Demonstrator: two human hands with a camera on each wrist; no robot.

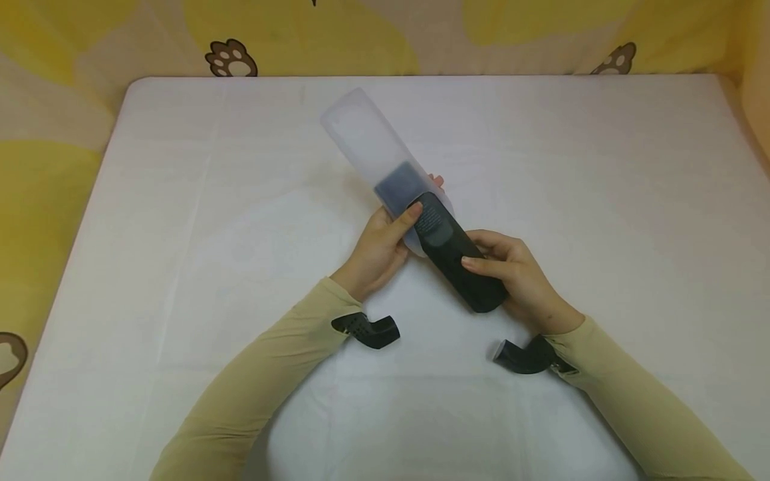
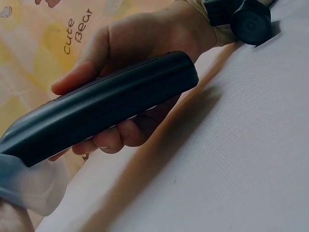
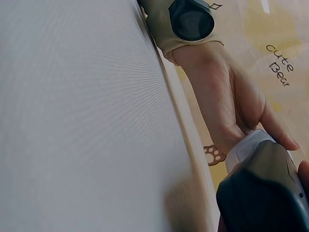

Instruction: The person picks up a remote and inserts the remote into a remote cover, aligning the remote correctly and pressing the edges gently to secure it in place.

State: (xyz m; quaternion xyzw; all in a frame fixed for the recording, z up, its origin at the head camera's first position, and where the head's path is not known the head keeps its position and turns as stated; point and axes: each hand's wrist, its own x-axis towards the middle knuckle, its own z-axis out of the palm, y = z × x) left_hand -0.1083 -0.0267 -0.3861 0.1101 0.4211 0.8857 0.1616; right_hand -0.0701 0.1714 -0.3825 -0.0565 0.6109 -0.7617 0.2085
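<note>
A long black remote control (image 1: 460,257), its ridged back upward in the head view, lies partly inside a frosted translucent sleeve (image 1: 355,123). The inserted end shows dark through the plastic, and the sleeve's far part reaches up and left. My left hand (image 1: 379,250) grips the sleeve near its mouth, with its thumb at the remote's edge and fingers behind. Around the remote's outer end, my right hand (image 1: 520,277) has its thumb on top; its other fingers are underneath, seen in the left wrist view. The remote's button side is hidden.
A white-covered table (image 1: 180,267) lies under both hands. Behind it hangs a yellow and cream patterned curtain (image 1: 337,40). Black wrist cameras (image 1: 369,332) sit at both sleeve cuffs.
</note>
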